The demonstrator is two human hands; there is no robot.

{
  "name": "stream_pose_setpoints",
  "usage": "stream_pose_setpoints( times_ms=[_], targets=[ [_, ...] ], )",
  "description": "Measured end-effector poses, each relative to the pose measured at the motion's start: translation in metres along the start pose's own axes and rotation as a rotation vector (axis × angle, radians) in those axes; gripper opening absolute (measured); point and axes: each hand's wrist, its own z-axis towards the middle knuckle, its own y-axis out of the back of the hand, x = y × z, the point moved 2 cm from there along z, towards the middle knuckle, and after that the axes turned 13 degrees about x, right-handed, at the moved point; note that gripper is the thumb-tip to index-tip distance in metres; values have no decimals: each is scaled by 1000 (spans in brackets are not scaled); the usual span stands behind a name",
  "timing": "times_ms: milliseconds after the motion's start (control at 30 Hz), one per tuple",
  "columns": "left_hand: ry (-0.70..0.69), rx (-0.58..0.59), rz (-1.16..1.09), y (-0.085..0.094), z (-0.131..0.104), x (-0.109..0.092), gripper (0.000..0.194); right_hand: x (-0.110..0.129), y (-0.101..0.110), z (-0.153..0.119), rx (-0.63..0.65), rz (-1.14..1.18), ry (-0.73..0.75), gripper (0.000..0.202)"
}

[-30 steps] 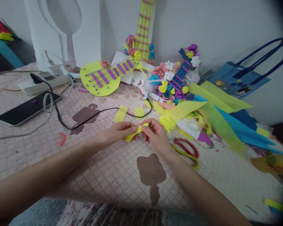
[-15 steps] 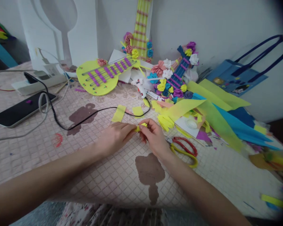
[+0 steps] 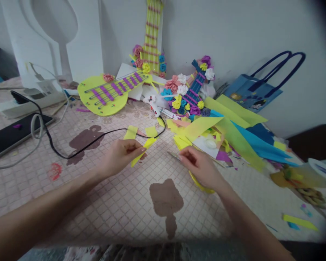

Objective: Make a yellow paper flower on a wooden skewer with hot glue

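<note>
Pale quilted cloth (image 3: 111, 203) with a grid of diamonds covers the table, and a plain wall (image 3: 220, 29) rises behind. Three paper guitars are around the glue gun (image 3: 153, 106): one yellow guitar (image 3: 83, 95) lying to its left, one yellow guitar neck (image 3: 151, 43) upright behind it, and one blue guitar (image 3: 194, 88) to its right. One black phone (image 3: 5, 139) lies far left of the glue gun; one blue bag (image 3: 251, 90) is far right. Nearer the person than the glue gun is one yellow strip (image 3: 149, 143), narrow, creased and slanting. The left hand (image 3: 122, 156) pinches it between thumb and fingers, palm down, wrist low. The right hand (image 3: 201, 166), fingers bent close together, holds one pair of scissors (image 3: 175, 156) around its middle, blades pointing toward the strip.
</note>
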Motion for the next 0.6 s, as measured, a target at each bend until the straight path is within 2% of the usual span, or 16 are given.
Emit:
stream_pose_setpoints(
  times_ms=[67, 133, 267, 367, 600],
  targets=[
    [62, 63, -200, 0, 2, 0, 27, -19, 14, -22, 62, -259, -84, 12],
    [114, 87, -338, -2, 4, 1, 26, -34, 22, -39, 97, -375, -110, 14],
    [152, 123, -526, -9, 6, 9, 29, -49, 26, -52, 80, -398, -160, 22],
    [162, 148, -560, -11, 7, 15, 29, -54, 26, -51, 68, -374, -206, 28],
    [148, 152, -566, -10, 8, 14, 29, -61, 24, -58, 100, -381, -32, 24]
  ],
)
